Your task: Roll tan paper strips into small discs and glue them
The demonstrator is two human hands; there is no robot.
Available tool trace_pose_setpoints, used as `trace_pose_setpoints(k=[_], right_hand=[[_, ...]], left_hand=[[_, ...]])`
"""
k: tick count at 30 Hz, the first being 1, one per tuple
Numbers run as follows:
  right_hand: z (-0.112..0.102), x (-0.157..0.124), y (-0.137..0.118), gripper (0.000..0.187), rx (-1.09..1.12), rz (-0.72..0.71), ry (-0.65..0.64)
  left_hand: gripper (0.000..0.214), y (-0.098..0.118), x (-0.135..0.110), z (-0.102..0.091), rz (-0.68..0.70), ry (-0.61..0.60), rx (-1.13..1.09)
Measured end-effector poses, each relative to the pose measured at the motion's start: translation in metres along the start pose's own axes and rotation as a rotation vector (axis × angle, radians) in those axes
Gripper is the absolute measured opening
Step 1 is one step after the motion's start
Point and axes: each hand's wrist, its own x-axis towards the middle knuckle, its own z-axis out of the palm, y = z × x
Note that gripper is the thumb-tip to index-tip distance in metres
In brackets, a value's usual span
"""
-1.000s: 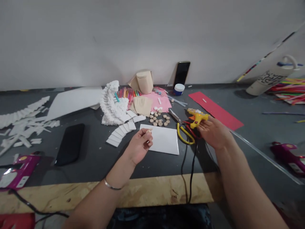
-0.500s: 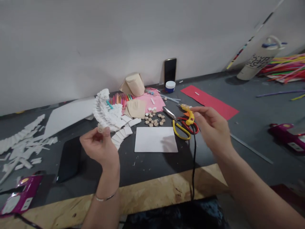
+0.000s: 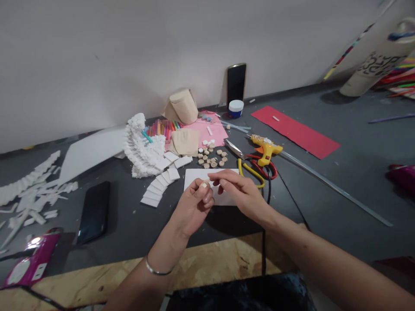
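Small pale disc (image 3: 204, 185) (likely one of the wood slices, though it is too small to be sure) is sitting pinched between the thumb and fingertips of the left hand (image 3: 194, 205), just above a white card (image 3: 195, 175). We are seeing the right hand (image 3: 241, 195) held across it, with its thumb and forefinger lying right at that pinch. Whether they are gripping the disc too, we cannot tell, since the fingers crowd together there.

We are reading the layout as a working arrangement: the loose wood slices (image 3: 211, 157) are lying just beyond the card, and a yellow hot glue gun (image 3: 266, 147) is resting against the red handles of the scissors (image 3: 251, 166), all seemingly kept within easy reach. To the left, white foam squares (image 3: 158, 188) are fanning out in an arc beside a ruffled white foam piece (image 3: 142, 147).

Much is hard to make out — both hands are covering the card's middle and near edge, and the disc's surface is mostly hidden by the fingertips. We are also losing the black cable (image 3: 268, 194) where it drops past the table's edge and out of view.
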Motion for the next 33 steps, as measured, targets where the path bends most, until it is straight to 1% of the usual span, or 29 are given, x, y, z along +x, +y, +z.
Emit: trace_pose_setpoints(k=[4, 10, 13, 18, 24, 33], right_hand=[[-0.0005, -0.0018, 0.0003, 0.030, 0.022, 0.007, -0.052], [-0.0005, -0.0046, -0.0007, 0.032, 0.027, -0.015, -0.073], [0.0008, -0.0055, 0.0002, 0.033, 0.020, -0.038, -0.075], [0.0032, -0.0072, 0.0026, 0.036, -0.028, -0.083, -0.068], [0.0032, -0.0075, 0.0037, 0.039, -0.135, -0.184, -0.073], [0.0007, -0.0078, 0.0024, 0.039, -0.289, -0.295, -0.077]], left_hand=[[0.036, -0.0017, 0.0015, -0.0030, -0.026, 0.000, -0.040], [0.035, -0.0042, 0.0042, -0.0025, -0.032, 0.091, -0.093], [0.033, -0.0046, 0.0050, -0.0016, -0.037, 0.107, -0.122], [0.028, -0.0045, 0.0052, 0.0018, -0.036, 0.109, -0.160], [0.030, -0.0040, 0.0047, 0.0051, -0.031, 0.128, -0.179], [0.030, -0.0058, 0.0051, -0.0028, -0.052, 0.148, -0.126]])
